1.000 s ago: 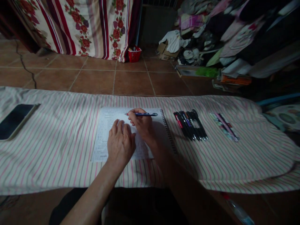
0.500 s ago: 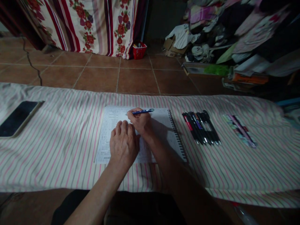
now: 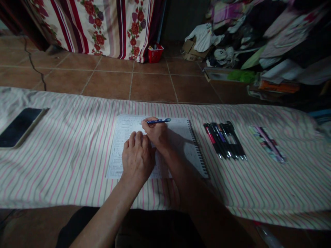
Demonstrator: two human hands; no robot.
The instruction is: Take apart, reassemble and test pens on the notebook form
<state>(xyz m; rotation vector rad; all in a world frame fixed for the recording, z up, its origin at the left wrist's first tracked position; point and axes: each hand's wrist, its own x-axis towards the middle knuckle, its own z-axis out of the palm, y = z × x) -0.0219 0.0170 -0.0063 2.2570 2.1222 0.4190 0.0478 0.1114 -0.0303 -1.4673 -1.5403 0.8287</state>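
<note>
My right hand is closed round a blue pen, whose tip rests on the upper part of a printed sheet. The sheet lies on a spiral notebook on a striped cloth. My left hand lies flat on the sheet with fingers stretched out, just below and left of the right hand. It holds nothing.
A row of several dark pens lies right of the notebook, and a few more pens farther right. A dark phone sits at the cloth's left end. Beyond are tiled floor, a red basket and piled clothes.
The pen has tilted slightly and both hands have shifted a little on the sheet. The view has drifted, so everything sits slightly farther right than before.
</note>
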